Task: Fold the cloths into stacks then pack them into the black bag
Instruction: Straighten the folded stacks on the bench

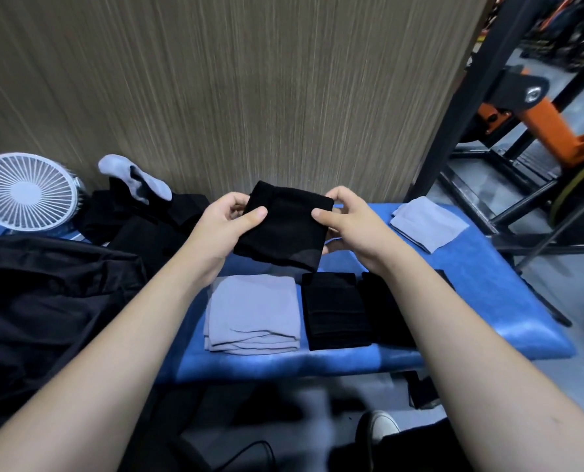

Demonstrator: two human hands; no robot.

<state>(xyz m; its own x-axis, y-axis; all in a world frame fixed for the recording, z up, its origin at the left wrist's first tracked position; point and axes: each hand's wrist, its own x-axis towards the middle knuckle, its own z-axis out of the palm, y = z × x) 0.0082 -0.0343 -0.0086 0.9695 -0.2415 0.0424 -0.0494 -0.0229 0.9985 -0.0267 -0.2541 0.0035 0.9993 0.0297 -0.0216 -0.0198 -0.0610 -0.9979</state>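
Note:
I hold a folded black cloth [285, 229] in the air above the blue bench [488, 287]. My left hand [227, 221] pinches its left edge and my right hand [348, 218] pinches its right edge. Below it lie a stack of folded grey cloths [253, 313] and a stack of folded black cloths [334, 310], with more black cloth [384, 308] partly hidden under my right forearm. A single folded grey cloth [426, 221] sits at the bench's far right. The black bag [45, 301] lies slumped at the left.
A white fan [25, 192] stands at the far left. Unfolded black cloths [154, 219] and a grey one [134, 175] are heaped against the wooden wall. A black metal frame with orange parts [522, 131] stands to the right. My shoe [379, 427] shows below.

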